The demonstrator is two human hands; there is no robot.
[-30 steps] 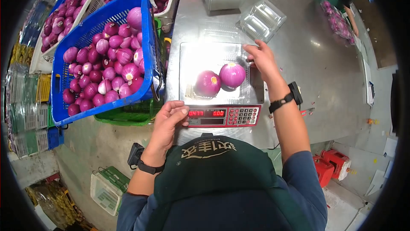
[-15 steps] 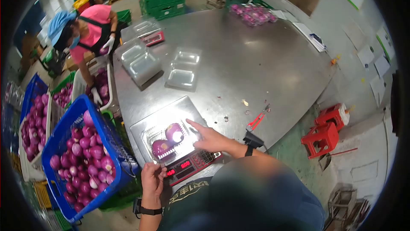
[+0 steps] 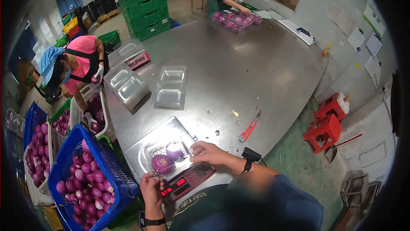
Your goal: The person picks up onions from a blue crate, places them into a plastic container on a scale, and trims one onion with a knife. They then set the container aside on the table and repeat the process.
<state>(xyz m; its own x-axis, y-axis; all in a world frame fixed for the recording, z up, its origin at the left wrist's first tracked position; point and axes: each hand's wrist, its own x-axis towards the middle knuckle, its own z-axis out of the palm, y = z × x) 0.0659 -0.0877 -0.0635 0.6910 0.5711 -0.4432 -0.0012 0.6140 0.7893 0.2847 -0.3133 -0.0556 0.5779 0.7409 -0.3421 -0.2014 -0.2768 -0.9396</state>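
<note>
A clear plastic container (image 3: 147, 150) lies on the steel plate of a weighing scale (image 3: 135, 152). Two purple onions sit in it: a darker onion (image 3: 162, 164) on the left and a shiny onion (image 3: 174, 150) on the right. My right hand (image 3: 209, 152) is at the container's right side, thumb and forefinger apart by its rim. By the front left corner of the scale, my left hand (image 3: 151, 188) has its fingers curled in; what they hold, if anything, I cannot make out. Red digits glow on the scale's display (image 3: 177, 185).
A blue crate (image 3: 64, 139) of onions stands at the left. Beyond it a person (image 3: 81, 45) reaches into a white crate (image 3: 107, 122). Stacked plastic containers (image 3: 127, 86), an open container (image 3: 171, 96) and a red-handled cutter (image 3: 250, 128) lie on the steel table (image 3: 222, 73). Packed onions (image 3: 235, 20) are at the back.
My right forefinger was stretched out over the container; it has drawn back and bent toward the right rim. The digits on the scale differ. The whole view has shifted.
</note>
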